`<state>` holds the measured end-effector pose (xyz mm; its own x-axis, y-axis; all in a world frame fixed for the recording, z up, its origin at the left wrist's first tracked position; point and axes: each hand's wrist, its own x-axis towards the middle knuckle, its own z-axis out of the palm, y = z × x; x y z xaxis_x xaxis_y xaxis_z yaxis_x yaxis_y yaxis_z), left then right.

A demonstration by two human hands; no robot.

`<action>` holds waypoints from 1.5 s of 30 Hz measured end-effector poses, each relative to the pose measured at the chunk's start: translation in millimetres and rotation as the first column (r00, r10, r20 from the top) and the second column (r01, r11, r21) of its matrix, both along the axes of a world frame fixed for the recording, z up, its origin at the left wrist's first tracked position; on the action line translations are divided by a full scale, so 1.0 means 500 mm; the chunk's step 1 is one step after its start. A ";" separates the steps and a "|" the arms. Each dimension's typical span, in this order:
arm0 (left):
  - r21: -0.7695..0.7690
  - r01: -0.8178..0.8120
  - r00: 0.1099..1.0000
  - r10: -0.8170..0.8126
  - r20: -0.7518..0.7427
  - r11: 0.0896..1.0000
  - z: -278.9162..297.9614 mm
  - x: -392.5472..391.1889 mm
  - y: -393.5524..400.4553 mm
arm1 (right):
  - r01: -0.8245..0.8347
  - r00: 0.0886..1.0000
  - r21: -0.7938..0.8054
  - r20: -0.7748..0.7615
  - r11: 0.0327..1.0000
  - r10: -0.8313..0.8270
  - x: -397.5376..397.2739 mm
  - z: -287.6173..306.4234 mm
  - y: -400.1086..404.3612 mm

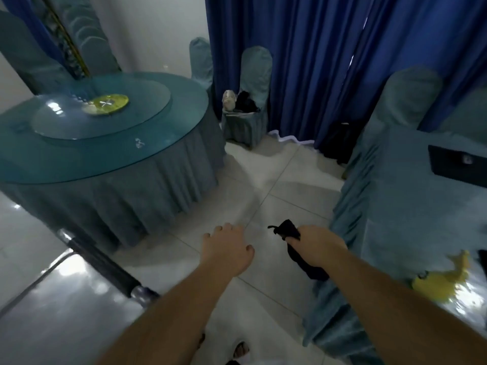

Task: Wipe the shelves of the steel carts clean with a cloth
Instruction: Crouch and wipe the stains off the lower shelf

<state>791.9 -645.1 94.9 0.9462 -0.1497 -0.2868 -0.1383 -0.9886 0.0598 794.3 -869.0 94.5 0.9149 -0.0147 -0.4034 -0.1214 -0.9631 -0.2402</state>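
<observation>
My right hand grips a black cloth that sticks out ahead of the fist and hangs below it. Beside it, my left hand hovers over the floor, fingers loosely bent, holding nothing. A steel cart fills the lower left; its shiny top shelf is bordered by a dark push handle with chrome ends. Both hands are to the right of the cart, apart from it.
A round table with a teal skirt and a glass turntable stands at the left. A covered chair with dark items sits by blue curtains. Teal-covered furniture rises at right, with a yellow object. Pale tiled floor runs between.
</observation>
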 end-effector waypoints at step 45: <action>-0.057 -0.961 0.274 0.956 -0.103 0.269 -0.080 0.716 1.013 | -0.933 0.350 0.062 -0.080 0.355 0.933 1.136 -0.042 1.325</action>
<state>1149.7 -138.8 55.1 0.4111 0.8313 -0.3741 0.9108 -0.3917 0.1303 1362.4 -206.6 73.3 0.2991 0.8272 -0.4757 0.8353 -0.4680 -0.2885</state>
